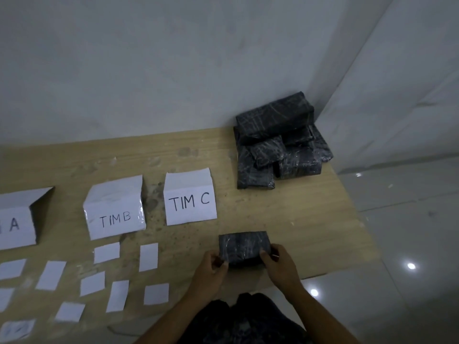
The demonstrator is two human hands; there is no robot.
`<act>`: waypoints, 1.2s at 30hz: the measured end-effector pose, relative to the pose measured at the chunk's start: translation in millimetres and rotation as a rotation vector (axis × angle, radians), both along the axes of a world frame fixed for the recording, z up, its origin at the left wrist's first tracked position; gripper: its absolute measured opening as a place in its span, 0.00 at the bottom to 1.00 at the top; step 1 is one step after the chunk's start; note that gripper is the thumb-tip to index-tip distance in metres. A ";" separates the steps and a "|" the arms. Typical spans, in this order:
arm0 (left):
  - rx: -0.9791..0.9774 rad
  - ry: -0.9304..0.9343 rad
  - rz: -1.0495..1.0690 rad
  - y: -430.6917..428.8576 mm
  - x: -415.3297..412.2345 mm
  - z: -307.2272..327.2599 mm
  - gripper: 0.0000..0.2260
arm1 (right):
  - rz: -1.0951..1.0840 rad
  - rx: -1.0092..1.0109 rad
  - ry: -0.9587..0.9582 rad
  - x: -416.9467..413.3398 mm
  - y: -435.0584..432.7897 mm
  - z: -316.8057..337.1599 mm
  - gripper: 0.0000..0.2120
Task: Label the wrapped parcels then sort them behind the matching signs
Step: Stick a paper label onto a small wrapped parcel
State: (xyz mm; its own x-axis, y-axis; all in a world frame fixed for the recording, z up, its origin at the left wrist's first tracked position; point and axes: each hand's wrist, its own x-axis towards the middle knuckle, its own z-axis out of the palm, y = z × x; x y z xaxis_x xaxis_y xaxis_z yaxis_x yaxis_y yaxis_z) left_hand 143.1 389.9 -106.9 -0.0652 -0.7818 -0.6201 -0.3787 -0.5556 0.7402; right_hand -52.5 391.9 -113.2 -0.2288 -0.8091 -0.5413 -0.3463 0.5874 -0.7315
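Both grips are holding the parcel (244, 247): the left hand (211, 266) is pinching its left end, and the right hand (278, 261) is curling round its right end. The parcel is sitting at the near edge of the surface (298, 207), just in front of the TIM C sign (190, 199), showing no label. Its glossy wrap is probably making it slippery, so loosening one grip to reach the blank slips (149, 256) could be sending it off that edge.

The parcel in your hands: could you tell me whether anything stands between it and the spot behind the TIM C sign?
Only the TIM C sign itself stands between the parcel and that spot; passing right of it, nothing visible blocks; the parcel pile sits further right.
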 end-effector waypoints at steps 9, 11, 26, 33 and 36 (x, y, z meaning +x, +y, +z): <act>-0.061 -0.052 0.154 3.5 -5.2 -4.8 0.07 | 0.072 -0.042 0.017 -9.0 -6.4 -9.0 0.22; -0.064 -0.059 0.228 5.0 -2.2 -5.1 0.06 | 0.069 -0.125 0.151 -7.4 -8.5 -10.3 0.23; -0.132 -0.468 0.588 74.3 121.6 -36.1 0.08 | 1.055 -0.608 0.320 141.9 -38.0 -8.3 0.11; -0.244 -0.472 0.538 102.4 134.5 -56.8 0.12 | 1.715 -0.409 0.373 195.3 -15.3 -46.7 0.24; -0.244 -0.440 0.513 107.7 138.2 -61.5 0.13 | 1.836 -0.377 0.497 202.2 -5.3 -51.9 0.33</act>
